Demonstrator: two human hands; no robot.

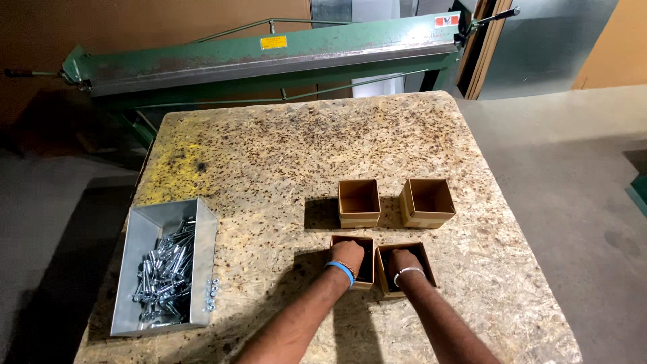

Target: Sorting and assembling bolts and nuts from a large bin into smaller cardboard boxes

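At the near left of the chipboard table (pixel 269 155) a grey metal tray (pixel 145 232) holds a heap of silver bolts (pixel 162 273). Rightward, the left hand (pixel 347 255) dips into the near-left cardboard box (pixel 367 269) and the right hand (pixel 403 261) into the near-right cardboard box (pixel 423 259); whether either grasps anything cannot be told. The two far boxes (pixel 359 202) look empty, so filling seems barely begun.

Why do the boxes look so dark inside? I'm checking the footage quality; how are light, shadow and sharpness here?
Head view: light from the right throws hard shadows leftward off the cardboard boxes, darkening their insides; left hand and right hand dip into shadowed near boxes; bolts in the grey bin glint; focus sharp, edges slightly bowed.
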